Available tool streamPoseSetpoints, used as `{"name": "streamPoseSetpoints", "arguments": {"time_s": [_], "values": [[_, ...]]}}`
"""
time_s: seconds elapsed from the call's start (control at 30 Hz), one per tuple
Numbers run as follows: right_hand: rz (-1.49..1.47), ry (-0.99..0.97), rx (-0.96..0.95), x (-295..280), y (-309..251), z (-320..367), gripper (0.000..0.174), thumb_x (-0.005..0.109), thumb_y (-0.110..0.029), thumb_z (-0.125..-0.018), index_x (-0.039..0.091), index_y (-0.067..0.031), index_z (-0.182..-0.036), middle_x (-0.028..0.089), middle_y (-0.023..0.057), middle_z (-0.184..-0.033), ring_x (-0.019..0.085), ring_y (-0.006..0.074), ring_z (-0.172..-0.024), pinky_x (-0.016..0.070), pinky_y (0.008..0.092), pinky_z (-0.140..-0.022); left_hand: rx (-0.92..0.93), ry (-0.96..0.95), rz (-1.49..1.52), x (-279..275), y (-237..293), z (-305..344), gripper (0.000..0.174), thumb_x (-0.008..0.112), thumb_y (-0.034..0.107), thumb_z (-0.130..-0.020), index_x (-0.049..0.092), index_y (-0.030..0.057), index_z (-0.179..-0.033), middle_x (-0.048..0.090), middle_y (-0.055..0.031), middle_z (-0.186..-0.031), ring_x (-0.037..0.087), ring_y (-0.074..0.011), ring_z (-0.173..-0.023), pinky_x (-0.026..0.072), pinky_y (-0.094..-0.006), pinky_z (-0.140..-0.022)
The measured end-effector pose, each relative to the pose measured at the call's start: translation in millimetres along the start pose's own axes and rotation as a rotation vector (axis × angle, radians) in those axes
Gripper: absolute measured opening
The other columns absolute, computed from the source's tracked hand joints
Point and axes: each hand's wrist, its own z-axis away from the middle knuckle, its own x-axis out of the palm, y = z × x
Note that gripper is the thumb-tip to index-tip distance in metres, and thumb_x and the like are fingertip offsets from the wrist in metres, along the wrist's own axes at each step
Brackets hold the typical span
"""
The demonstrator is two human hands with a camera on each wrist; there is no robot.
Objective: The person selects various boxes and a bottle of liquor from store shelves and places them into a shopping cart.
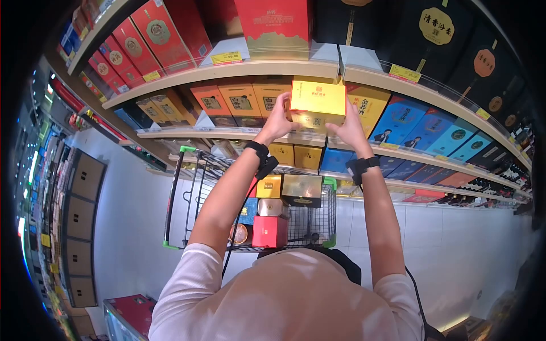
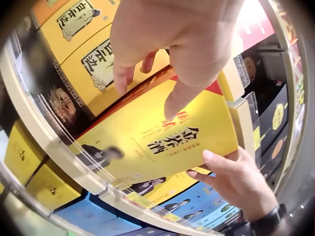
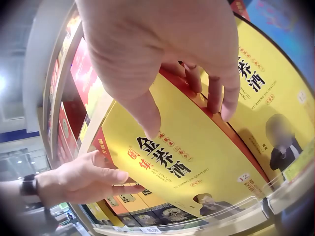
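Both hands hold a yellow liquor box with dark Chinese lettering, at the middle shelf. My left hand grips its left side, and in the left wrist view the left thumb lies over the printed front. On the opposite side is my right hand. The right wrist view shows the right thumb on the front face and the fingers reaching round the red-orange side. A matching yellow box stands right beside it on the shelf.
Orange boxes stand left on the same shelf, blue boxes to the right. A clear lip edges the shelf. Below is a wire cart holding several boxes, including a red one. Red and black boxes fill the shelf above.
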Motion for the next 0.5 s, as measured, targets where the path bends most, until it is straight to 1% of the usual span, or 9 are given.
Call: {"name": "streamPoseSetpoints", "arguments": {"time_s": [0.13,0.17,0.2,0.23,0.3,0.37,0.4,0.47,0.5], "values": [[-0.020,0.046,0.003,12,12,7,0.103,0.085,-0.013,-0.071,0.025,0.0002,-0.153,0.046,0.0254,-0.142,0.042,0.0404,-0.137,0.0364,0.0432,-0.115,0.007,-0.071,0.187,6,-1,1,0.119,0.079,-0.016,-0.068,0.010,0.0108,-0.160,0.046,-0.0125,-0.147,0.049,-0.0230,-0.131,0.0515,-0.0390,-0.102],[-0.035,0.078,0.002,18,21,9,0.102,0.085,-0.014,-0.071,0.025,0.0000,-0.153,0.045,0.0255,-0.143,0.041,0.0403,-0.139,0.0361,0.0434,-0.116,0.064,-0.064,0.099,8,5,1,0.121,0.080,-0.015,-0.066,0.009,0.0112,-0.161,0.046,-0.0138,-0.147,0.049,-0.0245,-0.133,0.0494,-0.0389,-0.104],[-0.195,0.068,0.047,19,20,14,0.094,0.087,-0.011,-0.070,0.031,-0.0009,-0.146,0.049,0.0216,-0.141,0.046,0.0324,-0.135,0.0376,0.0421,-0.113,0.118,-0.055,0.011,8,9,2,0.124,0.081,-0.014,-0.065,0.007,0.0115,-0.161,0.047,-0.0151,-0.147,0.049,-0.0259,-0.134,0.0474,-0.0387,-0.106],[-0.241,0.085,0.046,20,19,18,0.093,0.087,-0.010,-0.070,0.031,-0.0011,-0.145,0.049,0.0220,-0.141,0.047,0.0320,-0.135,0.0385,0.0414,-0.112,0.169,-0.044,-0.077,8,11,5,0.127,0.082,-0.013,-0.064,0.006,0.0119,-0.162,0.048,-0.0164,-0.148,0.049,-0.0274,-0.135,0.0453,-0.0385,-0.108],[-0.336,0.111,0.039,22,15,26,0.092,0.087,-0.008,-0.071,0.031,-0.0013,-0.143,0.048,0.0228,-0.142,0.049,0.0311,-0.134,0.0402,0.0402,-0.111,0.168,-0.030,-0.079,9,9,11,0.128,0.084,-0.012,-0.062,0.007,0.0110,-0.162,0.054,-0.0166,-0.139,0.053,-0.0300,-0.128,0.0452,-0.0387,-0.107],[-0.340,0.114,0.002,23,8,33,0.100,0.086,-0.001,-0.069,0.026,-0.0030,-0.150,0.048,0.0196,-0.145,0.048,0.0289,-0.135,0.0408,0.0388,-0.111,0.183,0.009,-0.203,9,4,16,0.128,0.084,-0.011,-0.061,0.008,0.0115,-0.162,0.055,-0.0167,-0.136,0.056,-0.0313,-0.123,0.0456,-0.0388,-0.107],[-0.341,0.114,-0.018,22,2,37,0.105,0.086,0.002,-0.069,0.023,-0.0039,-0.153,0.048,0.0181,-0.146,0.048,0.0278,-0.135,0.0411,0.0381,-0.111,0.255,0.043,-0.260,12,6,21,0.128,0.083,-0.011,-0.063,0.007,0.0153,-0.163,0.056,-0.0176,-0.133,0.059,-0.0310,-0.114,0.0475,-0.0392,-0.104],[-0.401,0.104,-0.034,21,-2,41,0.118,0.087,0.006,-0.066,0.017,-0.0078,-0.160,0.050,0.0134,-0.148,0.050,0.0246,-0.135,0.0435,0.0369,-0.110,0.118,-0.005,-0.051,14,-21,19,0.123,0.080,-0.015,-0.067,0.010,0.0186,-0.163,0.048,-0.0107,-0.145,0.057,-0.0234,-0.120,0.0518,-0.0360,-0.099],[-0.401,0.114,-0.031,19,-6,43,0.117,0.087,0.005,-0.067,0.018,-0.0097,-0.160,0.049,0.0134,-0.149,0.051,0.0253,-0.135,0.0439,0.0375,-0.110,0.111,-0.004,-0.028,14,-14,23,0.120,0.079,-0.014,-0.070,0.011,0.0218,-0.163,0.048,-0.0087,-0.147,0.058,-0.0201,-0.119,0.0535,-0.0352,-0.097]]}}
